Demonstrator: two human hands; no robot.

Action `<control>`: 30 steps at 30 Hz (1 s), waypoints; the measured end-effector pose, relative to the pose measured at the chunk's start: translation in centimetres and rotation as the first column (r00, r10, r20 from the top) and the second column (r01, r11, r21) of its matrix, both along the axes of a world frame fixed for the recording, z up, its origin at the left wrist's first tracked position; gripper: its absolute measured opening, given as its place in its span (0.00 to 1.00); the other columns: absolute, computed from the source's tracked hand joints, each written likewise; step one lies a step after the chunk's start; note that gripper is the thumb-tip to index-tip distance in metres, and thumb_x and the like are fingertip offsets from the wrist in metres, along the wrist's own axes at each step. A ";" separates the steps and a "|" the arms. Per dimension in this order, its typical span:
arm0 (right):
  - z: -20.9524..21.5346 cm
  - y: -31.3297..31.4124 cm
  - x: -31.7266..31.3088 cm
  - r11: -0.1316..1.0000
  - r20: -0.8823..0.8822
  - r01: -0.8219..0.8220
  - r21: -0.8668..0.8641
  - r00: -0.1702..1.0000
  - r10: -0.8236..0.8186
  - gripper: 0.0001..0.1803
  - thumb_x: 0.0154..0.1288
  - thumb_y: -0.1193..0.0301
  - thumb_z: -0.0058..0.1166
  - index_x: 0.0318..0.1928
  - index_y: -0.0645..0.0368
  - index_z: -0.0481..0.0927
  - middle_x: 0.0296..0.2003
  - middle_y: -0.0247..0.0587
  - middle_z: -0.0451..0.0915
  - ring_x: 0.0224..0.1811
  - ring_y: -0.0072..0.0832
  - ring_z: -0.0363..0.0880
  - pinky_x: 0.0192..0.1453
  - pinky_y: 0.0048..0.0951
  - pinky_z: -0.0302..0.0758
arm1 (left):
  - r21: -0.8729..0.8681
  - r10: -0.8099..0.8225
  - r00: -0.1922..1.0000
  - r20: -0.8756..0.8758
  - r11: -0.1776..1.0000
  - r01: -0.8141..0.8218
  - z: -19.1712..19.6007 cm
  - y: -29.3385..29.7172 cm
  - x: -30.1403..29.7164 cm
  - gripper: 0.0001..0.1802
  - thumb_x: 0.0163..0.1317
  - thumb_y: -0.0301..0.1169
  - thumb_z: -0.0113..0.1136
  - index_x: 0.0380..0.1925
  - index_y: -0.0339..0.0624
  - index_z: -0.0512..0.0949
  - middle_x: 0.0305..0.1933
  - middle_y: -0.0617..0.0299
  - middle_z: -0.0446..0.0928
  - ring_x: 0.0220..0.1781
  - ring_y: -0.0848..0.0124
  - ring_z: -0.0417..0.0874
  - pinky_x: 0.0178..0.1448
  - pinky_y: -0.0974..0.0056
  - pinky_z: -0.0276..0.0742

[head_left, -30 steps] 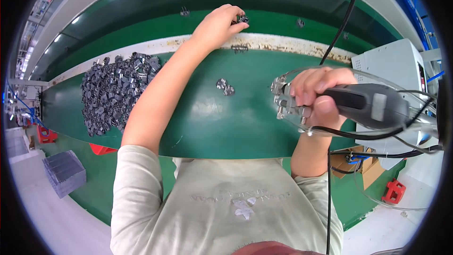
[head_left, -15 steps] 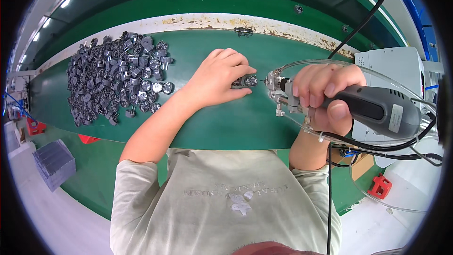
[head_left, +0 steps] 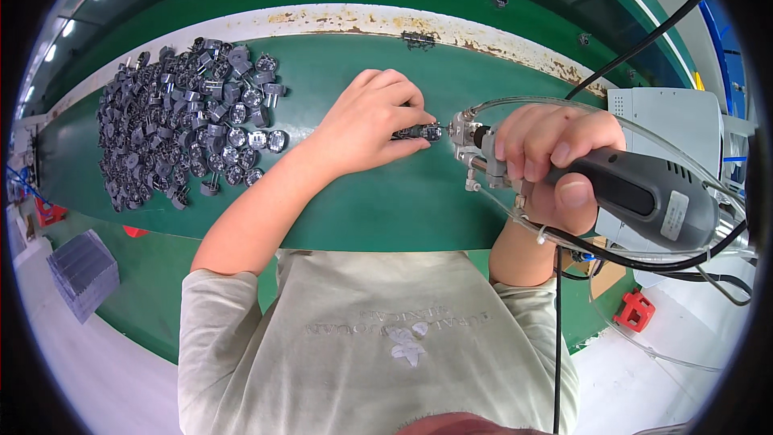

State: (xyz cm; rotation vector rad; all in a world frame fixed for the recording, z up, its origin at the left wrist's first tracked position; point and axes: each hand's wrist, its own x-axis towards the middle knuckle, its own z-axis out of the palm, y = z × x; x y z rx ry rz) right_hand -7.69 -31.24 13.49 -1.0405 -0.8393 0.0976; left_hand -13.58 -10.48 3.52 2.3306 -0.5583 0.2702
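Note:
My left hand (head_left: 366, 127) rests over the green bench, thumb and fingers pinching a small dark plug-like part (head_left: 428, 132) whose right end sticks out from the grip. Wrapped around the front of a grey and black electric screwdriver (head_left: 656, 197) is my right hand (head_left: 564, 149). The tool lies nearly level, with its metal nose (head_left: 465, 135) pointing left. Its thin tip is right at the end of the part; whether they touch I cannot tell. My fingers hide the part's left side.
A large heap of dark round parts with metal pins (head_left: 185, 129) covers the bench's left. A grey-white machine (head_left: 672, 125) stands at the right, with a clear hose (head_left: 555, 100) and black cables near the tool. A chipped white ledge (head_left: 322, 20) runs along the back.
The screwdriver's tip and the part have come closer together. The part looks turned in my left fingers. The whole view has shifted slightly, with the heap now further left.

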 end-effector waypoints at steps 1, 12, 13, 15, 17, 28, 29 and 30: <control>0.0 0.1 0.0 1.000 0.001 0.001 -0.002 1.000 -0.001 0.21 0.63 0.63 0.73 0.38 0.60 0.71 0.22 0.37 0.75 0.21 0.27 0.73 0.28 0.32 0.75 | 0.000 0.000 1.000 0.000 1.000 0.000 0.0 0.0 0.0 0.15 0.53 0.39 0.76 0.40 0.49 0.88 0.42 0.68 0.78 0.52 0.63 0.78 0.61 0.56 0.70; 0.3 -0.3 0.3 0.992 0.089 -0.058 -0.109 0.994 0.068 0.17 0.66 0.59 0.63 0.41 0.56 0.72 0.23 0.36 0.74 0.21 0.30 0.75 0.30 0.38 0.77 | 0.000 -0.005 1.000 -0.016 1.000 0.005 -0.1 0.1 -0.1 0.15 0.53 0.39 0.76 0.40 0.49 0.87 0.43 0.69 0.78 0.53 0.63 0.77 0.61 0.55 0.70; 0.3 -0.5 0.5 0.991 0.085 -0.077 -0.107 0.993 0.086 0.17 0.66 0.60 0.62 0.41 0.56 0.72 0.24 0.36 0.74 0.21 0.30 0.75 0.30 0.38 0.77 | -0.002 -0.004 1.000 -0.015 1.000 0.004 -0.2 0.1 -0.1 0.15 0.53 0.39 0.76 0.40 0.49 0.87 0.43 0.69 0.78 0.53 0.63 0.77 0.61 0.55 0.70; 0.3 -0.6 0.7 0.989 0.080 -0.101 -0.105 0.991 0.109 0.16 0.67 0.60 0.62 0.41 0.56 0.72 0.24 0.36 0.75 0.21 0.30 0.75 0.29 0.39 0.77 | -0.007 -0.005 1.000 -0.014 1.000 0.005 -0.2 0.1 -0.1 0.15 0.53 0.39 0.76 0.40 0.49 0.87 0.43 0.69 0.78 0.54 0.63 0.77 0.61 0.56 0.70; 0.3 -0.6 0.7 0.989 0.078 -0.107 -0.104 0.990 0.115 0.16 0.67 0.60 0.62 0.41 0.56 0.72 0.24 0.37 0.75 0.21 0.30 0.75 0.29 0.39 0.77 | -0.008 -0.005 1.000 -0.013 1.000 0.005 -0.3 0.1 -0.1 0.15 0.53 0.39 0.76 0.40 0.49 0.87 0.43 0.69 0.78 0.54 0.63 0.77 0.61 0.56 0.70; 0.2 -0.2 0.5 0.988 0.083 -0.091 -0.122 0.991 0.102 0.16 0.66 0.60 0.62 0.42 0.57 0.72 0.24 0.37 0.74 0.21 0.30 0.75 0.31 0.39 0.77 | -0.007 -0.006 1.000 0.014 1.000 0.006 -0.4 0.2 0.0 0.15 0.53 0.39 0.76 0.39 0.48 0.87 0.42 0.68 0.78 0.52 0.63 0.77 0.59 0.56 0.70; 0.2 -0.2 0.5 0.988 0.085 -0.094 -0.124 0.991 0.105 0.16 0.66 0.60 0.62 0.42 0.57 0.72 0.24 0.37 0.74 0.21 0.30 0.75 0.31 0.39 0.77 | -0.007 -0.005 1.000 0.013 1.000 0.005 -0.4 0.2 0.0 0.15 0.53 0.39 0.76 0.39 0.48 0.87 0.42 0.68 0.78 0.52 0.63 0.77 0.59 0.56 0.70; 0.2 -0.2 0.5 0.987 0.086 -0.097 -0.127 0.990 0.109 0.16 0.66 0.60 0.62 0.42 0.57 0.72 0.24 0.37 0.74 0.21 0.30 0.75 0.31 0.39 0.77 | -0.007 -0.005 1.000 0.013 1.000 0.005 -0.5 0.2 -0.1 0.15 0.53 0.39 0.76 0.39 0.48 0.87 0.42 0.68 0.78 0.52 0.63 0.77 0.59 0.56 0.70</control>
